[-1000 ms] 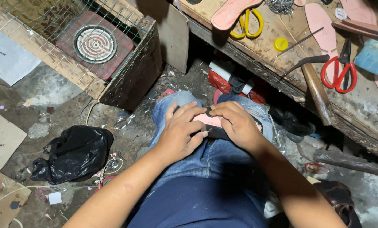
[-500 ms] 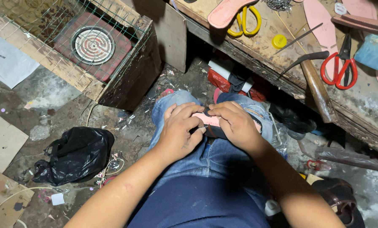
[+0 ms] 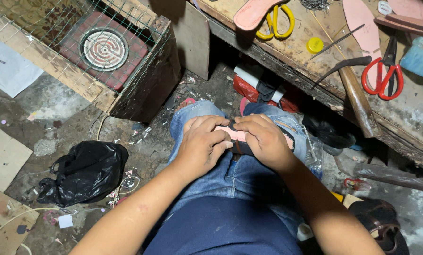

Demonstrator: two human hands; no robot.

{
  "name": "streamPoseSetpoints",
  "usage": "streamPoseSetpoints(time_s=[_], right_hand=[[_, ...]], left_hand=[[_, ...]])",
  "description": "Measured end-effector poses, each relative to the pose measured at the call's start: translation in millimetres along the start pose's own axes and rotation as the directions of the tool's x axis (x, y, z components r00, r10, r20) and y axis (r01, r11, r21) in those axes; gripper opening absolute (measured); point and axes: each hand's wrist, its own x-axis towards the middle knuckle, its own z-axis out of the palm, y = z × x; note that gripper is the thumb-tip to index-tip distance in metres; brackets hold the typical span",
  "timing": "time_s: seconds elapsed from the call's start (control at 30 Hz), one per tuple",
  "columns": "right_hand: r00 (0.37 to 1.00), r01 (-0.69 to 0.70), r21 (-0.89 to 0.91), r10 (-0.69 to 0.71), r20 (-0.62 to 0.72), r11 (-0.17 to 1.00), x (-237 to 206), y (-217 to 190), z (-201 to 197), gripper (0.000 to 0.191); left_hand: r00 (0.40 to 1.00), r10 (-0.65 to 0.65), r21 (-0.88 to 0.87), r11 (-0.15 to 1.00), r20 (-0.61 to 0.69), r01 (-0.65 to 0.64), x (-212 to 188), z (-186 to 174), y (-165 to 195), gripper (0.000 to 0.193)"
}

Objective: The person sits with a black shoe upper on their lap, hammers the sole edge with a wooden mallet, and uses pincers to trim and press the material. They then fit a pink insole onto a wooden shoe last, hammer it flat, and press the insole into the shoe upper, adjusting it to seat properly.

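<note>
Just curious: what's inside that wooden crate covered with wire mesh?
Through the mesh, the wooden crate holds a red block with a round coiled hotplate. What lies beneath it and in the corners is hidden.

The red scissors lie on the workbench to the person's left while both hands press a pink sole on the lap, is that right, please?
Not quite: the head view shows the red scissors on the workbench to the person's right. Both the left hand and the right hand do press the pink sole on the lap.

A black plastic bag (image 3: 84, 172) lies on the dirty floor (image 3: 140, 146) at the near left. Far left, a round coil burner (image 3: 104, 48) sits in a wire-meshed wooden crate (image 3: 148, 89). On the tabletop (image 3: 310, 66) at the far right lie yellow scissors (image 3: 280, 23), red scissors (image 3: 384, 75), a hammer (image 3: 358, 94) and a yellow cap (image 3: 315, 45).
</note>
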Motion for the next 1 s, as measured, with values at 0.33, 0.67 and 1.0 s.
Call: streamPoseSetpoints(time_s=[0.33,0.67,1.0], right_hand=[[1.0,-0.03,0.051,0.03,0.002,0.998,1,-1,-2,0.029],[0.998,-0.058,0.043,0.058,-0.008,0.997,-2,-12,3,0.037],[0.985,-0.148,0.05,0.152,-0.082,0.988,0,-7,19,0.017]], left_hand=[[0.998,-0.045,0.039,0.998,-0.034,0.046,3,3,5,0.016],[0.985,-0.17,0.026,0.985,0.035,0.17,7,-5,13,0.047],[0.991,-0.049,0.14,0.988,-0.121,0.066,0,10,10,0.021]])
